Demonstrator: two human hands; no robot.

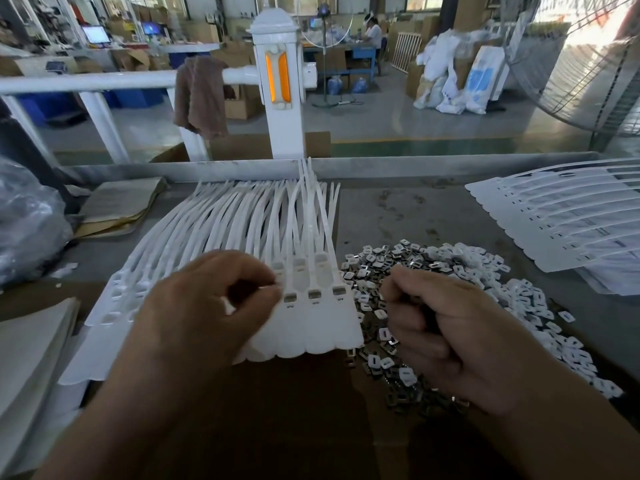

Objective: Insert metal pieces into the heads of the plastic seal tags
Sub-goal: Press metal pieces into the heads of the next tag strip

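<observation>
A joined row of white plastic seal tags (311, 327) lies fanned out before me, tails pointing away. Several heads at its right end hold metal pieces (313, 294); the heads further left look empty. My left hand (207, 306) rests on the row, thumb and forefinger pinched at a head near the filled ones; whether a piece sits between the fingertips is hidden. To the right of the row spreads a heap of small metal pieces with white caps (450, 299). My right hand (446, 334) is curled into a loose fist over that heap, apparently closed around several pieces.
A second sheet of seal tags (561, 216) lies at the far right. Cardboard (277, 410) covers the near table. Folded paper (117, 202) and a plastic bag (27, 220) sit at the left. A white rail with a brown cloth (199, 95) stands behind.
</observation>
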